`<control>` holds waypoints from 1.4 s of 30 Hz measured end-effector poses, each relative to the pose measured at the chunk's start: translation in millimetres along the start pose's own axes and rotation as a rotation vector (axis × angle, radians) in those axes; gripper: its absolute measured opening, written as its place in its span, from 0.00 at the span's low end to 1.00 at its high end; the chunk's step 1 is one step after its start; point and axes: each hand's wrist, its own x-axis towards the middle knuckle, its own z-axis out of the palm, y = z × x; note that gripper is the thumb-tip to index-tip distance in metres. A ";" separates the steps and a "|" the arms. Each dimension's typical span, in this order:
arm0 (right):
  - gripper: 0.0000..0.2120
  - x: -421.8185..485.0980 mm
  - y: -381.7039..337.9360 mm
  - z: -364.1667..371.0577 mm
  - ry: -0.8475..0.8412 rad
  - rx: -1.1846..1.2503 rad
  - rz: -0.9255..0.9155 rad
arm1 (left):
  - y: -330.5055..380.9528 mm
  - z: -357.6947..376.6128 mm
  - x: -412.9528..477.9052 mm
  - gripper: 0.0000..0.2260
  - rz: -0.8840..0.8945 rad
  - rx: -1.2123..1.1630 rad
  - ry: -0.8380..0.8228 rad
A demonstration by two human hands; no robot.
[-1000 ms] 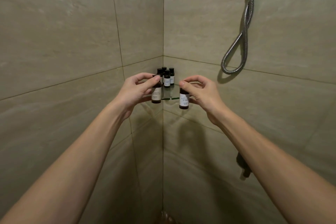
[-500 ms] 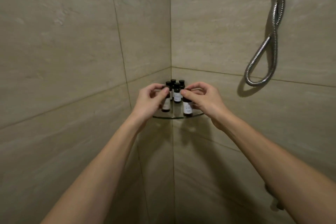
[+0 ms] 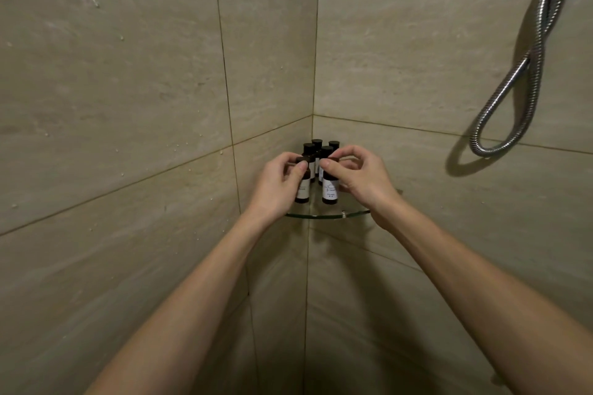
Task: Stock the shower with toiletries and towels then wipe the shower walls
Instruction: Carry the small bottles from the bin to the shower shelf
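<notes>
Step in hand: by my judgement, setting two small toiletry bottles down at the front of the glass shelf [image 3: 321, 216], which is fixed in the corner of the shower

Left bottle [image 3: 302, 192]: dark with a pale label, upright; its base is on or just above the shelf's front left part, and I cannot tell which

Right bottle [image 3: 330, 191]: same kind, upright, just beside the left one toward the shelf's front middle; whether its base touches the glass is likewise unclear

Back bottles [image 3: 324, 151]: a tight cluster at the rear of the shelf, just behind the two held ones

Left hand [image 3: 277, 184]: fingers [image 3: 287, 159] curled, thumb pressed to the cap; it pinches the left bottle near its top

Right hand [image 3: 364, 179]: thumb and forefinger closed on the cap of the right bottle; the other fingers arch loosely above, holding nothing

Doing it well: lower both bottles straight down until they sit flat; keep them back from the shelf's front rim; let go one hand at a time by opening the pinch upward, so that neither bottle tips; avoid nudging the rear cluster; turn labels forward

Risk: the glass looks smooth and the bottles narrow, so a sideways pull could topple them

Shower hose [image 3: 500, 106]: hangs looped, well apart, up and to the right of the shelf

Tiled walls [image 3: 128, 74]: water drops show to the left of the shelf; wiping looks not yet done
</notes>
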 end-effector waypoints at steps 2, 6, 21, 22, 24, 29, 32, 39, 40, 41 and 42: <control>0.09 -0.2 2.1 0.9 0.017 -0.013 -0.020 | -1.8 1.1 0.4 0.09 0.009 0.029 0.014; 0.12 -1.7 6.7 0.3 0.032 -0.051 -0.048 | -5.0 1.3 -0.8 0.08 0.033 0.027 0.041; 0.15 -11.0 26.0 -13.9 -0.084 -0.629 -0.100 | -1.7 1.8 -9.3 0.22 -0.014 0.393 0.058; 0.14 -9.3 25.9 -12.0 -0.071 -0.638 -0.089 | -1.6 4.0 -7.1 0.22 -0.016 0.401 0.070; 0.12 -4.8 26.7 -7.3 -0.043 -0.653 -0.064 | 0.0 8.1 -3.8 0.21 -0.024 0.437 0.085; 0.11 0.5 26.2 5.8 0.046 -0.736 -0.037 | 2.8 14.8 1.0 0.19 -0.037 0.523 0.128; 0.14 0.7 25.9 13.3 0.098 -0.789 -0.028 | 3.9 18.2 1.2 0.20 -0.035 0.581 0.133; 0.14 3.3 27.5 18.0 0.145 -0.814 0.010 | 5.7 19.3 2.2 0.26 -0.036 0.602 0.144; 0.14 3.6 27.8 18.2 0.146 -0.809 0.015 | 5.7 19.8 2.4 0.27 -0.037 0.607 0.147; 0.14 3.6 27.8 18.0 0.146 -0.808 0.016 | 6.0 20.5 2.4 0.28 -0.039 0.613 0.149; 0.14 3.5 28.0 17.8 0.147 -0.808 0.018 | 6.0 21.4 2.4 0.29 -0.043 0.623 0.149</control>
